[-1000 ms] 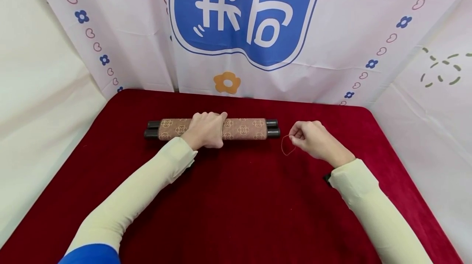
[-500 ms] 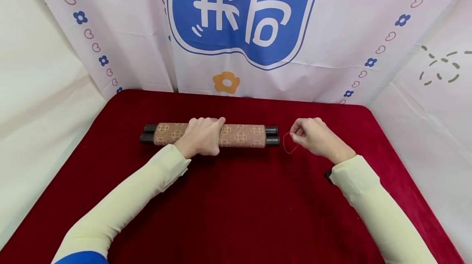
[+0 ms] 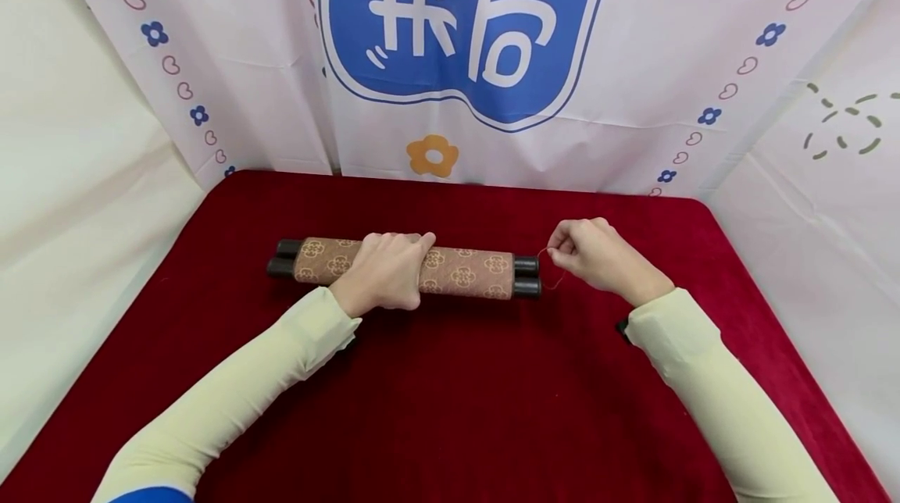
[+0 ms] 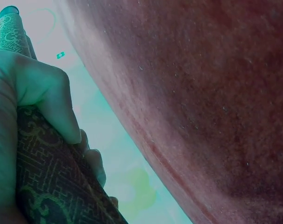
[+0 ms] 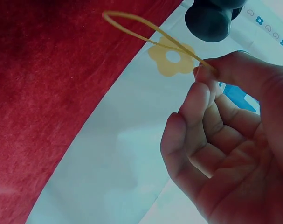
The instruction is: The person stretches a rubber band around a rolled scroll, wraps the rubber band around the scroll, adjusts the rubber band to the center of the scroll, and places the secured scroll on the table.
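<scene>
A rolled scroll point(image 3: 467, 275) in brown cloth with gold flower patterns has paired black roller ends point(image 3: 527, 287) at both sides. My left hand point(image 3: 385, 272) grips it around the middle from above; its curled fingers also show around the cloth in the left wrist view. To the right of the scroll, my right hand point(image 3: 601, 257) pinches a thin yellow elastic band point(image 5: 125, 15) between thumb and forefinger. The band hangs as a loop by the right roller ends. Whether it touches them cannot be told.
A dark red velvet cloth point(image 3: 436, 394) covers the table. Behind it hangs a white curtain point(image 3: 281, 97) with a blue emblem and an orange flower. White fabric walls point(image 3: 63, 175) stand at both sides.
The scroll has come nearer to me in my left hand, and its right end has tilted toward me. My right hand has risen slightly, bringing the band close to the roller ends.
</scene>
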Motion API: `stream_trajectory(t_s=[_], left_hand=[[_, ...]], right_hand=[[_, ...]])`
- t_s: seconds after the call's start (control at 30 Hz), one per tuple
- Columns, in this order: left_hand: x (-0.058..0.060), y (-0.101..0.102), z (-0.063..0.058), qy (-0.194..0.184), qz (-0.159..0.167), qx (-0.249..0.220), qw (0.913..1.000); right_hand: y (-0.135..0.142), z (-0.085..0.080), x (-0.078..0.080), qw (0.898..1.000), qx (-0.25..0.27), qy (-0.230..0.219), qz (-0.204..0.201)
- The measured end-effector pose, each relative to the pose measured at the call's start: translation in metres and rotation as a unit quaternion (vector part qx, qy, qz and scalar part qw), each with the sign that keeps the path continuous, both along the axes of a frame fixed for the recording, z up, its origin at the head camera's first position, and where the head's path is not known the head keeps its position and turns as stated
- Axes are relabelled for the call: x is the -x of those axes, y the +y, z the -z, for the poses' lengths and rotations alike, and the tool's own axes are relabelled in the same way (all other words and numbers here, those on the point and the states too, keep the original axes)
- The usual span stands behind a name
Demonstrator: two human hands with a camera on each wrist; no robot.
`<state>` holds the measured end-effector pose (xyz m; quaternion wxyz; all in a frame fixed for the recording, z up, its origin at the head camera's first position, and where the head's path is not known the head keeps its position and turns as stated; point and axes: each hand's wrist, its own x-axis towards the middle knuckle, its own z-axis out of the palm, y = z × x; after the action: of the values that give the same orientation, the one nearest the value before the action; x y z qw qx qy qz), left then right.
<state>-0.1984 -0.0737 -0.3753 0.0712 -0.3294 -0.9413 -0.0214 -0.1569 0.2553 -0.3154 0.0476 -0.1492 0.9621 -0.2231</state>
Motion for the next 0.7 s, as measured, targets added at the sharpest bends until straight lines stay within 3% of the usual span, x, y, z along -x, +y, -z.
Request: stream_trajectory(t_s=[0.3,0.7], left_hand=[[-0.005,0.005,-0.001,-0.004,0.002,0.0,1.0],[-0.002,0.003,0.003,0.003,-0.009,-0.005,0.9999]], right_hand=[[-0.01,-0.004,-0.001,1.0,0.001,-0.004,-0.013],[-0.018,-0.007,-0.008,1.0,-0.001,-0.005,-0.018]])
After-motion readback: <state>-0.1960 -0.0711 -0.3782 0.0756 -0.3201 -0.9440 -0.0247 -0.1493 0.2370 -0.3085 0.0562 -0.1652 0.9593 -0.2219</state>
